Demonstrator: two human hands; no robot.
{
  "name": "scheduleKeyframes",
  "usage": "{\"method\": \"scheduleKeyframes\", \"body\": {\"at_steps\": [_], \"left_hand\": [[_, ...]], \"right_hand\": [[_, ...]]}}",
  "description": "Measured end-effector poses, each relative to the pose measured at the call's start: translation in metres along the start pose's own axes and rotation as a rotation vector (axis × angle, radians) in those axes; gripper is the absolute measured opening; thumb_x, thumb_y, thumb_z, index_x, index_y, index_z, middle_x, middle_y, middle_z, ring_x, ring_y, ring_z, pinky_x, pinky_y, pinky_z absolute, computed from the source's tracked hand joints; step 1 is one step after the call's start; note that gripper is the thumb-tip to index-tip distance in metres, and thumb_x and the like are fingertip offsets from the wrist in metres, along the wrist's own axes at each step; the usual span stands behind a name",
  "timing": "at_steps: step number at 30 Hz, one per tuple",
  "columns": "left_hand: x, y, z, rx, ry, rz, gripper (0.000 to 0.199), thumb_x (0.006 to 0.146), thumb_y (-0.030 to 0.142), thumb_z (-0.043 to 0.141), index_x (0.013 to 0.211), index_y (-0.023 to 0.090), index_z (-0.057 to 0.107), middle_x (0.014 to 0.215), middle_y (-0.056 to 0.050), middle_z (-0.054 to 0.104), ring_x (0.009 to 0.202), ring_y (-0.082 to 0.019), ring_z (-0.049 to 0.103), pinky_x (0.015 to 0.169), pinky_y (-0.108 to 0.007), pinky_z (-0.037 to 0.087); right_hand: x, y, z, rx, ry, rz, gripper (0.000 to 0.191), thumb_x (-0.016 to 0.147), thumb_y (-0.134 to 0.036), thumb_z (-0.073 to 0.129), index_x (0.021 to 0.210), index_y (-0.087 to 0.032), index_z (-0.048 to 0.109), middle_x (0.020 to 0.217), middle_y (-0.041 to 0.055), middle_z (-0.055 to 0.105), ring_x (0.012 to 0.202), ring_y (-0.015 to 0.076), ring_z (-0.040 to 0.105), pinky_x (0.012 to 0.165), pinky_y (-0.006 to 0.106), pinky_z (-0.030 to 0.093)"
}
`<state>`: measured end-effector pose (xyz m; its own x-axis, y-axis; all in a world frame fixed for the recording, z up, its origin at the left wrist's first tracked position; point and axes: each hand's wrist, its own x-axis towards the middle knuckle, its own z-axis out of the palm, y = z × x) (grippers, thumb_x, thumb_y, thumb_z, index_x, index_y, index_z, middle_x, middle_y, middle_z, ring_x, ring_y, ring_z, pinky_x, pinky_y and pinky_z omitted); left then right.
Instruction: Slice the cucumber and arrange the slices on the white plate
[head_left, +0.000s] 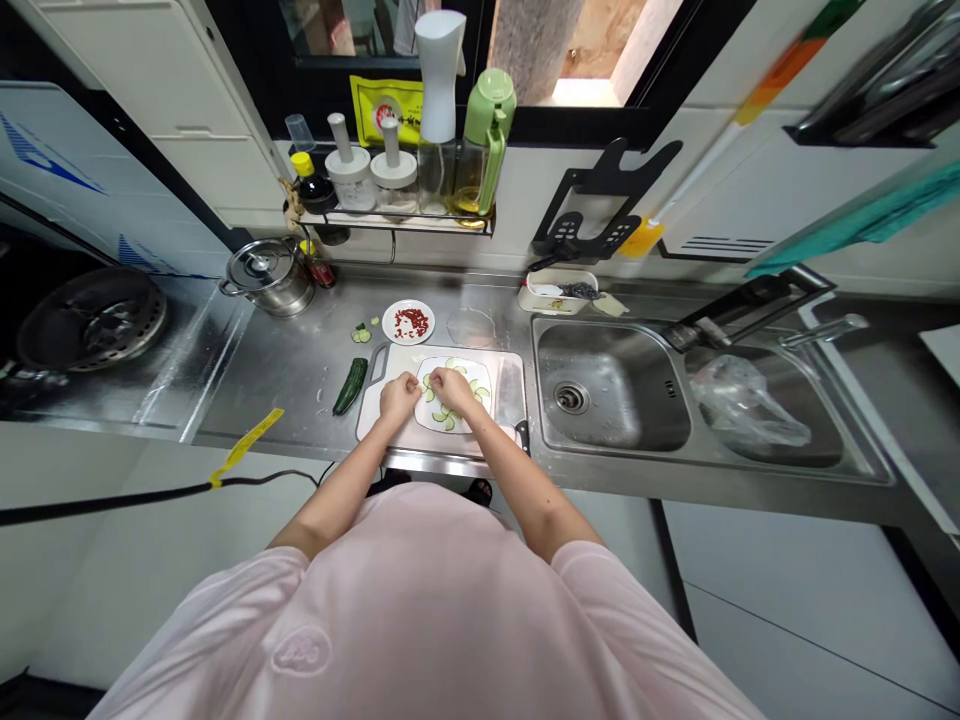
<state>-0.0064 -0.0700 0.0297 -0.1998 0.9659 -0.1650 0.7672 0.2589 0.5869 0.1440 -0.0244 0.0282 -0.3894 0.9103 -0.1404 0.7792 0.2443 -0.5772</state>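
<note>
Cucumber slices, white plate, under left hand, right hand (close together)

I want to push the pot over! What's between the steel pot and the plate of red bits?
In the head view, a few cucumber slices lie on the steel counter there.

Left arm and right arm angled inward, left hand and right hand just apart, fingers pinched downward
</note>
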Motion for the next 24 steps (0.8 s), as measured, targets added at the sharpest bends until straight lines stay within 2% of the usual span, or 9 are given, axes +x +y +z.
{"method": "scheduleKeyframes", "body": {"at_steps": [12, 24], "left_hand": [[0.0065, -0.0036, 0.008, 0.142, 0.038, 0.121, 0.015, 0.076, 0.02, 0.054, 0.087, 0.021, 0.064, 0.076, -0.002, 0.066, 0.077, -0.017, 0.058, 0.074, -0.026, 0.038], [0.0064, -0.0047, 0.006, 0.178, 0.024, 0.096, 0.016, 0.076, 0.024, 0.056, 0.089, 0.022, 0.064, 0.079, -0.002, 0.065, 0.081, -0.018, 0.057, 0.071, -0.026, 0.038]], "right_hand": [[-0.0004, -0.0025, 0.0037, -0.155, -0.028, 0.015, 0.024, 0.091, -0.019, 0.042, 0.099, -0.016, 0.065, 0.101, 0.008, 0.066, 0.09, 0.0158, 0.057, 0.071, 0.022, 0.035], [0.0004, -0.0021, 0.0096, -0.264, -0.031, 0.006, 0.024, 0.092, -0.02, 0.041, 0.099, -0.015, 0.064, 0.1, 0.0117, 0.065, 0.094, 0.0195, 0.055, 0.073, 0.025, 0.036]]}}
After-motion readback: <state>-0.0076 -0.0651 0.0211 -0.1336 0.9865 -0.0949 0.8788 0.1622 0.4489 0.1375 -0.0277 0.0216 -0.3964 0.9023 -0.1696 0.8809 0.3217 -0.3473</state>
